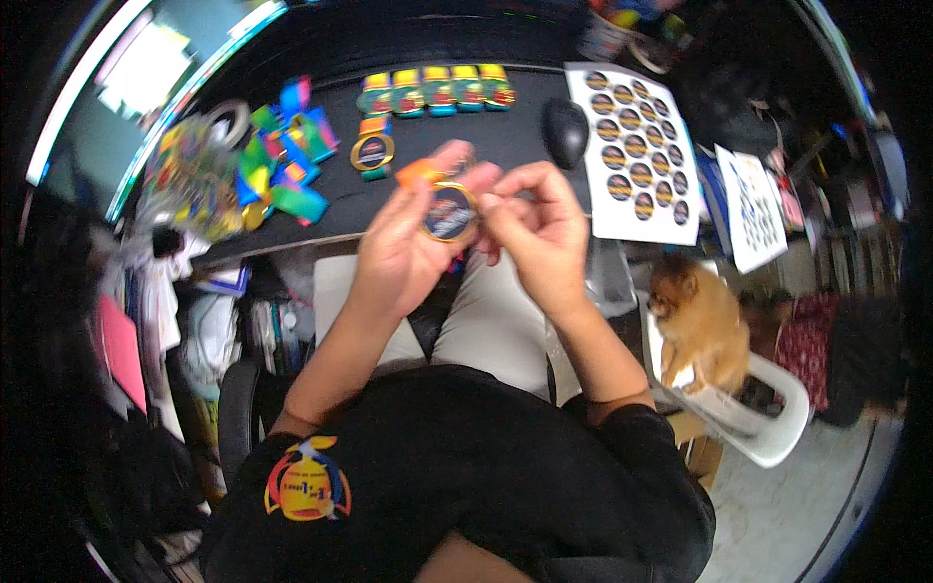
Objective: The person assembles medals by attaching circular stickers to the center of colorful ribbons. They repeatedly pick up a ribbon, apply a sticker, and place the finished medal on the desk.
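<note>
My left hand (397, 228) is closed round a medal (449, 213) with a gold rim and a dark round face, its orange ribbon (418, 173) folded up by the thumb. The fingers of my right hand (533, 219) pinch at the medal's right edge; whether something thin sits between them cannot be made out. Just beyond my hands another medal (372, 152) of the same look lies on the black desk (326, 189). Farther back, several medals with yellow and green ribbons (437, 90) stand in a row. A white sheet of round dark stickers (636, 154) lies to the right.
A black computer mouse (566, 133) sits beside the sheet. At left are a pile of colourful ribbons (289, 160), a clear plastic bag of medals (190, 185) and a tape roll (228, 122). A small brown dog (705, 325) sits on a white chair (768, 428) at my right.
</note>
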Motion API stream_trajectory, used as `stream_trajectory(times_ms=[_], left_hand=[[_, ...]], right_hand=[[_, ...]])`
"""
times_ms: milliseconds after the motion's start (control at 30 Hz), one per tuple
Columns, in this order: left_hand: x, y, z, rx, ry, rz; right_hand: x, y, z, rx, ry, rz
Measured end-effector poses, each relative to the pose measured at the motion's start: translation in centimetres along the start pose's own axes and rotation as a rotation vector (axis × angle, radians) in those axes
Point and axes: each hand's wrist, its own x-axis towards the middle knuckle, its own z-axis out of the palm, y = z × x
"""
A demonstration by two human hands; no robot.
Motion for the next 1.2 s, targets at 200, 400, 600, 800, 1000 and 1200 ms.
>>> stream_trajectory(times_ms=[200,400,600,800,1000,1200], left_hand=[[0.1,-1.9,1.3,0.359,0.021,0.254],[0.4,-3.3,0.4,0.712,-0.059,0.550],[0.3,-4.3,-0.1,0.944,-0.099,0.606],[-0.2,-4.6,0.5,0.429,-0.072,0.260],[-0.4,-5.0,1.1,-0.010,-0.013,-0.220],[-0.4,-6.6,0.8,-0.038,0.195,-0.367]], right_hand=[[-1.0,0.8,-0.3,0.009,-0.007,0.294],[-0.6,0.6,-0.5,0.196,-0.019,0.236],[-2.1,0.8,-1.7,0.202,-0.068,0.199],[-5.8,3.6,-9.6,-0.106,0.182,0.478],[-5.2,6.6,-19.2,-1.693,0.301,0.112],[-4.9,2.3,-11.0,-0.806,0.072,0.159]])
